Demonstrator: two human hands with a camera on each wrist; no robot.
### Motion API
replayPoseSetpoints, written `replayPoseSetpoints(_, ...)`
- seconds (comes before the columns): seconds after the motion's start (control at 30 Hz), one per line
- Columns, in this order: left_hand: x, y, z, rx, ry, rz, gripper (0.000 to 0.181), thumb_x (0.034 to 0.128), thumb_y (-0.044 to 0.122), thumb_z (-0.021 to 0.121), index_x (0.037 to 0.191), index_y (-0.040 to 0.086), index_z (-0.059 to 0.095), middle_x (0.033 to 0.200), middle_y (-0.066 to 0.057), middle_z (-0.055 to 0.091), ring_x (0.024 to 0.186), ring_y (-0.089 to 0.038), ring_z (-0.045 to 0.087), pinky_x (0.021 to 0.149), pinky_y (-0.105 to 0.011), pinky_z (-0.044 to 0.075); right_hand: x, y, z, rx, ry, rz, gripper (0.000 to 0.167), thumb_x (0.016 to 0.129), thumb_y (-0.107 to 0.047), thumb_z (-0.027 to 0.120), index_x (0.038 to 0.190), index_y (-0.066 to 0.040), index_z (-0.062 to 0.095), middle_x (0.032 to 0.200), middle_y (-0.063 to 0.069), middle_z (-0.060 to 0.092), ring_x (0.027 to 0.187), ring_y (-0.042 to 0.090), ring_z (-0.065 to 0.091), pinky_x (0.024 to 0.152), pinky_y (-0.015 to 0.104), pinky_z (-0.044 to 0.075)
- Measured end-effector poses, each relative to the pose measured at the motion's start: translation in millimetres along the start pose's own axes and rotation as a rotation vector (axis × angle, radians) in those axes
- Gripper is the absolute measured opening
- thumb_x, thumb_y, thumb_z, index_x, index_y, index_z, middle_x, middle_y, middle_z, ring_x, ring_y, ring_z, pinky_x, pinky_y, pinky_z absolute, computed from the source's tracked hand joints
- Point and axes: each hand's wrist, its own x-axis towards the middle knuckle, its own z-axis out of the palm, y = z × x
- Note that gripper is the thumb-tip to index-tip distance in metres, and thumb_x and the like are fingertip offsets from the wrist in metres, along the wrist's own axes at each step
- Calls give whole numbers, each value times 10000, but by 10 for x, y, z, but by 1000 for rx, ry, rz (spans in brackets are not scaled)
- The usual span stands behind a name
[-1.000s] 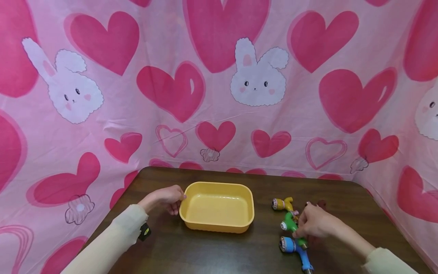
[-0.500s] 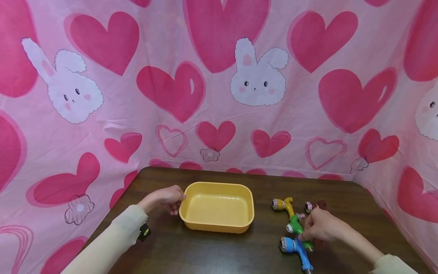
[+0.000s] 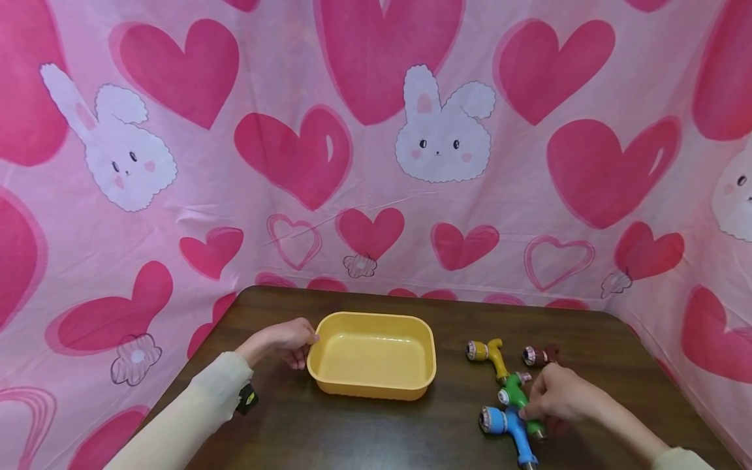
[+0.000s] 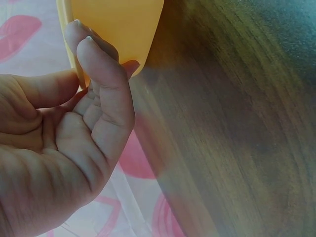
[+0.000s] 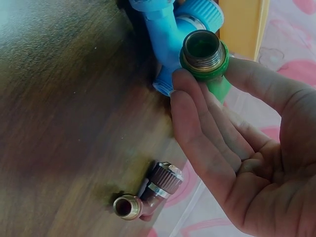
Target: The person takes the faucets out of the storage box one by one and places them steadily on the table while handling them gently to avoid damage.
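My left hand (image 3: 290,341) pinches the left rim of a yellow plastic basin (image 3: 371,362). In the left wrist view, the thumb and curled fingers of that hand (image 4: 98,113) meet at the basin's edge (image 4: 123,29). On the right, my right hand (image 3: 566,395) holds a green water tap (image 3: 516,393) between thumb and fingers. Its threaded metal end (image 5: 202,49) faces the right wrist camera. A blue tap (image 3: 517,434) lies close beside the green one; whether they touch, I cannot tell.
Behind the green tap lies a yellow tap (image 3: 496,358). A dark red-brown tap (image 3: 536,356) rests beyond my right hand. All are on a dark wooden table (image 3: 376,431), with a pink heart-and-rabbit cloth (image 3: 376,183) hanging around its back and sides.
My right hand has shifted a little right and toward me with the green tap, away from the yellow tap. More of the red-brown tap now shows. The left hand and basin stay put.
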Motion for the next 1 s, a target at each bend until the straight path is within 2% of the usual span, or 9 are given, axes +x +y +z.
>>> replayPoseSetpoints(0.37, 1, 5, -7, -4, 5, -3, 341, 1097, 108, 493, 845, -9, 691, 648, -88, 612, 476, -138, 579, 506, -267, 569, -38, 47, -37, -7, -6, 22, 227, 860, -142, 857, 686, -71, 730, 614, 31, 674, 542, 176, 678, 506, 355, 595)
replayPoseSetpoints(0.53, 3, -4, 2, 1, 6, -3, 349, 1099, 107, 486, 840, -11, 688, 637, -83, 603, 473, -130, 575, 497, -263, 565, -44, 92, -35, 1, 1, 58, 236, 852, -154, 872, 683, -72, 728, 626, 20, 672, 544, 158, 664, 514, 350, 597)
replayPoseSetpoints(0.77, 7, -16, 14, -16, -1, 13, 361, 1101, 95, 463, 827, -10, 674, 621, -76, 599, 469, -120, 570, 473, -245, 539, -93, 198, -36, -2, 14, 28, 246, 841, -165, 875, 670, -81, 720, 609, 20, 663, 527, 162, 655, 492, 357, 590)
replayPoseSetpoints(1.0, 3, -22, 16, -14, 3, 9, 357, 1103, 95, 461, 835, -10, 673, 621, -76, 600, 468, -119, 569, 474, -242, 541, -130, 273, -66, 10, -5, 54, 250, 868, -172, 860, 685, -76, 719, 634, 11, 669, 552, 153, 658, 514, 350, 596)
